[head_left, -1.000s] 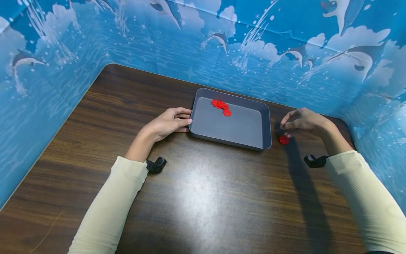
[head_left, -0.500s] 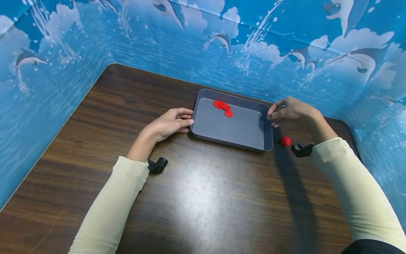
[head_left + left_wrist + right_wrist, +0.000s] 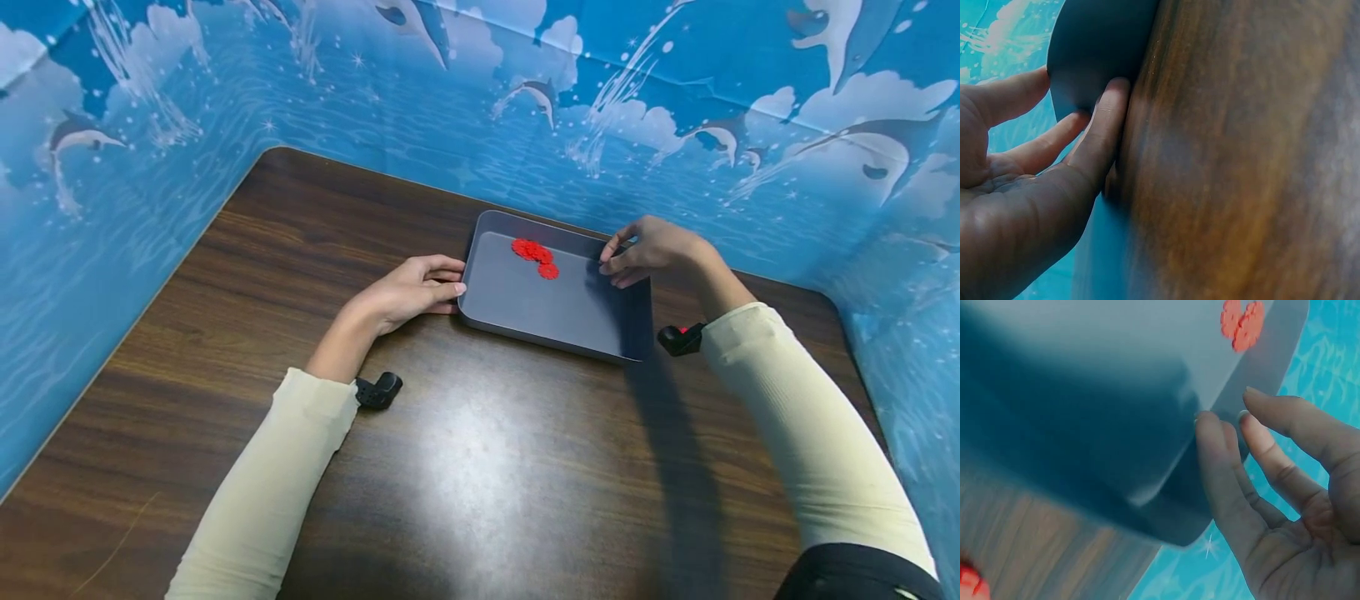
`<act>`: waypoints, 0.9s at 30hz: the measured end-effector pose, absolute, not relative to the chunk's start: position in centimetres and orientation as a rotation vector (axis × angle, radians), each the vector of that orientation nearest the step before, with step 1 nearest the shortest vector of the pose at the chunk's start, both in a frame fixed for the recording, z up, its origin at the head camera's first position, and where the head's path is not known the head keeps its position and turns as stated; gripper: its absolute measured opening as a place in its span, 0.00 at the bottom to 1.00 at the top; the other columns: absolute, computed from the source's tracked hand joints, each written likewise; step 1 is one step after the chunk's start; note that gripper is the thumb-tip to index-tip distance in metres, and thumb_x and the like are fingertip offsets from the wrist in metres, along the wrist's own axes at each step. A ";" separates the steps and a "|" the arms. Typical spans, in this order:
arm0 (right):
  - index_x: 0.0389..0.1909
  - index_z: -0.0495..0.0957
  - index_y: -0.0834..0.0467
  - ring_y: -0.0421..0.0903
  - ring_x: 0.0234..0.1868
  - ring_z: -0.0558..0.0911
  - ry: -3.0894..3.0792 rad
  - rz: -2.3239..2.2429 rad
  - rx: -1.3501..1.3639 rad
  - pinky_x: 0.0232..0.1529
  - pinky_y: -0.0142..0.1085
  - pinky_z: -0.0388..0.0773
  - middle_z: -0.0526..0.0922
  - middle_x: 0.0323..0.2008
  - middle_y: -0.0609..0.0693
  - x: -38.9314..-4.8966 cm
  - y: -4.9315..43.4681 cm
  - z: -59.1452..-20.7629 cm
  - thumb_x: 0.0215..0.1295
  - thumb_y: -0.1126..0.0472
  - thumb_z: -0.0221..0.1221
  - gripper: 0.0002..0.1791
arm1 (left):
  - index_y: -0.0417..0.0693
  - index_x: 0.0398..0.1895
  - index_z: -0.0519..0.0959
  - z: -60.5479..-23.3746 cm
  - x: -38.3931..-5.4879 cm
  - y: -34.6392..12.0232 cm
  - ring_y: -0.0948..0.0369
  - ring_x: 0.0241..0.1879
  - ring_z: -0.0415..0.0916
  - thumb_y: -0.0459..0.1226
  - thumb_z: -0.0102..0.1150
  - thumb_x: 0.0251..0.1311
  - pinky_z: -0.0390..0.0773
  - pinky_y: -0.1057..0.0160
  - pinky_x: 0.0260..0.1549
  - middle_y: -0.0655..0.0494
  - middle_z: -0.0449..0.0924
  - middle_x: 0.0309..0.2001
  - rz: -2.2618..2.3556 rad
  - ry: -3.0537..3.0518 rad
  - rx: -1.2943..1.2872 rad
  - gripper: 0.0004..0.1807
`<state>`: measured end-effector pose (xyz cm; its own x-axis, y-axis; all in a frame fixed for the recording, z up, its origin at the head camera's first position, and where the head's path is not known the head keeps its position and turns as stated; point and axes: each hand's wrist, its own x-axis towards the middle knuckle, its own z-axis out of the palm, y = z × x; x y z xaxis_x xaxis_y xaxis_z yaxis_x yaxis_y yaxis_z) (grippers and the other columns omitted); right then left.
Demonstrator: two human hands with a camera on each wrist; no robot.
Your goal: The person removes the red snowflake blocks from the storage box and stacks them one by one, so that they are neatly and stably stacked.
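Note:
A grey rectangular tray (image 3: 558, 312) lies on the table. Several thin red scalloped discs (image 3: 534, 252) overlap in its back left part. My left hand (image 3: 408, 292) rests against the tray's left wall. In the left wrist view, the thumb and straight fingers (image 3: 1107, 119) touch the outside of that wall. Over the tray's right side, near the back right corner, hovers my right hand (image 3: 660, 250), fingers bent. In the right wrist view, its fingertips (image 3: 1213, 428) stand apart; whether they pinch something small is unclear.
More red pieces (image 3: 971, 584) lie on the table right of the tray, mostly hidden behind the right wrist camera (image 3: 678, 339). A blue dolphin-print curtain (image 3: 420, 108) borders the brown wooden table (image 3: 360, 217) at the back and sides.
My right hand has moved left and back from beside the red pieces to above the tray. The left hand stays at the tray's left wall. The view has shifted slightly.

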<state>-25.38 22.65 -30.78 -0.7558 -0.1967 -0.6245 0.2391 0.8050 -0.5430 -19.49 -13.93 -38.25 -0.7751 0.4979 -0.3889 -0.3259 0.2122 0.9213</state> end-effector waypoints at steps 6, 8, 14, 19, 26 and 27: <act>0.58 0.80 0.68 0.43 0.39 0.91 2.290 -0.798 0.036 0.49 0.41 0.94 0.91 0.41 0.54 -25.9 20.3 -31.5 0.77 0.62 0.66 0.16 | 0.40 0.84 0.58 -38.2 -19.5 -13.8 0.46 0.77 0.68 0.32 0.51 0.83 0.80 0.49 0.73 0.39 0.61 0.80 1.630 1.844 0.158 0.31; 0.56 0.80 0.67 0.42 0.37 0.90 2.297 -0.799 0.036 0.47 0.40 0.94 0.90 0.39 0.53 -26.0 19.4 -32.0 0.76 0.62 0.67 0.16 | 0.40 0.84 0.58 -38.2 -19.4 -13.8 0.46 0.77 0.68 0.32 0.51 0.83 0.80 0.49 0.73 0.39 0.61 0.80 1.628 1.848 0.153 0.31; 0.52 0.82 0.68 0.41 0.32 0.89 2.361 -0.794 0.009 0.44 0.38 0.94 0.89 0.37 0.53 -26.0 16.6 -33.3 0.73 0.64 0.69 0.14 | 0.40 0.84 0.58 -38.1 -19.4 -14.0 0.46 0.77 0.68 0.32 0.51 0.83 0.80 0.49 0.74 0.39 0.61 0.80 1.630 1.849 0.148 0.31; 0.48 0.83 0.67 0.39 0.30 0.89 2.443 -0.713 -0.023 0.44 0.36 0.93 0.83 0.37 0.52 -26.0 15.2 -33.8 0.70 0.62 0.72 0.14 | 0.40 0.84 0.59 -38.2 -19.4 -14.0 0.46 0.76 0.69 0.32 0.51 0.83 0.80 0.49 0.73 0.39 0.62 0.80 1.624 1.857 0.151 0.31; 0.45 0.82 0.65 0.38 0.29 0.88 2.455 -0.659 0.021 0.42 0.34 0.93 0.81 0.39 0.53 -26.4 14.8 -34.3 0.70 0.59 0.73 0.15 | 0.41 0.84 0.59 -38.3 -19.6 -14.0 0.47 0.76 0.69 0.33 0.52 0.83 0.81 0.50 0.73 0.40 0.61 0.80 1.613 1.869 0.154 0.31; 0.45 0.82 0.64 0.38 0.30 0.88 2.449 -0.673 0.032 0.43 0.34 0.93 0.80 0.40 0.53 -26.4 14.8 -34.4 0.70 0.59 0.73 0.14 | 0.41 0.84 0.58 -38.3 -19.6 -13.9 0.47 0.76 0.69 0.33 0.51 0.83 0.81 0.50 0.73 0.40 0.61 0.80 1.613 1.868 0.154 0.31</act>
<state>-26.39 14.82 -34.40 -0.8239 -0.1281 -0.5521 0.1718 0.8718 -0.4588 -19.57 -13.94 -38.28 -0.7775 0.4884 -0.3962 -0.3207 0.2341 0.9178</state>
